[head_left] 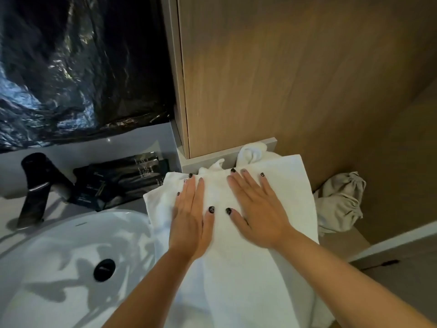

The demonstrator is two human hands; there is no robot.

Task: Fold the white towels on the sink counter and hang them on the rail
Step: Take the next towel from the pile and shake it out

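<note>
The white towel [279,190], soft terry cloth folded into a long strip, lies on the surface [132,204] directly right of the sink basin [71,245]. Left hand [191,216] and right hand [257,209] press flat on it; each grip is wide, fingers straight. Behind the basin: black faucet [37,183], dark sachets [123,178]. Right of the towel: crumpled beige cloth bag [340,202].

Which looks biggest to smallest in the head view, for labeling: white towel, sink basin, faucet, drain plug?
1. white towel and sink basin: alike, unranked
2. faucet
3. drain plug
</note>
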